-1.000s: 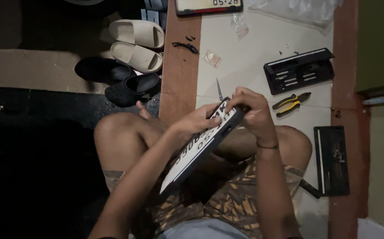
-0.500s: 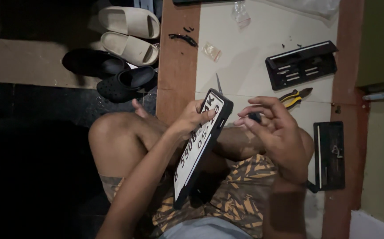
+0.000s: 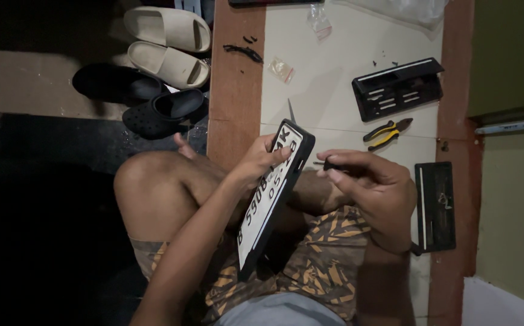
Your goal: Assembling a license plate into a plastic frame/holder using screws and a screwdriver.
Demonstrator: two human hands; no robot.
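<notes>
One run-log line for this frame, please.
left hand: grips framed plate top edge | right hand: pinches small black part beside plate | pliers on floor

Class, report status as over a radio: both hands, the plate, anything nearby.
Left hand grips framed white plate upright on lap. Right hand pinches small dark piece beside its edge. Pliers on floor.

Bare floor (image 3: 328, 90) lies open at upper centre. To the right, pliers (image 3: 387, 133) and two black frames (image 3: 397, 89) (image 3: 435, 205) crowd it; sandals (image 3: 165, 45) block the upper left.

White plate (image 3: 266, 199) in black frame; yellow-handled pliers (image 3: 387, 133)
</notes>
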